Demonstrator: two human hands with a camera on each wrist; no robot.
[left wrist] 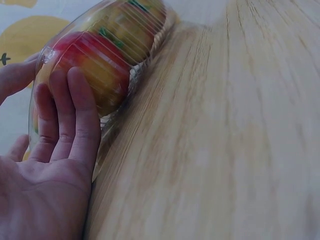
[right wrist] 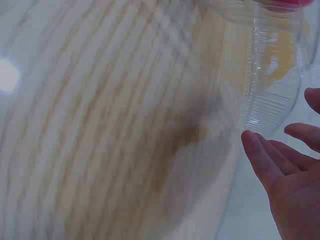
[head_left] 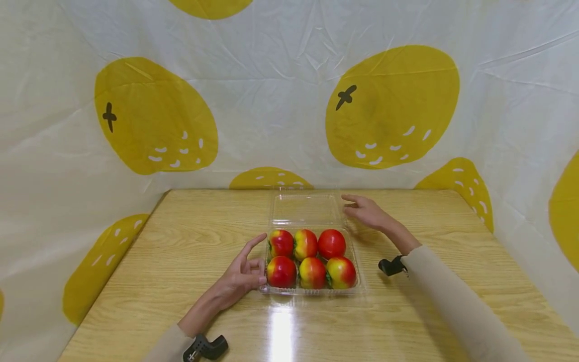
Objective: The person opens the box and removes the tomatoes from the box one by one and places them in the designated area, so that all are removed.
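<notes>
While the clear plastic clamshell box (head_left: 312, 289) sits mid-table on the wooden table (head_left: 181, 241) with six red-yellow fruits (head_left: 282, 272) packed in two rows, the left hand (head_left: 242, 274) rests against its left wall, fingers pretty much straight and pressed flat on the plastic, index finger pointing up. The right hand (head_left: 366, 211) is relaxed and spread just beside the flipped-back lid (head_left: 306, 208), right at its edge, gripping nothing. Lemon-print sheet (head_left: 389, 108) behind everything.
</notes>
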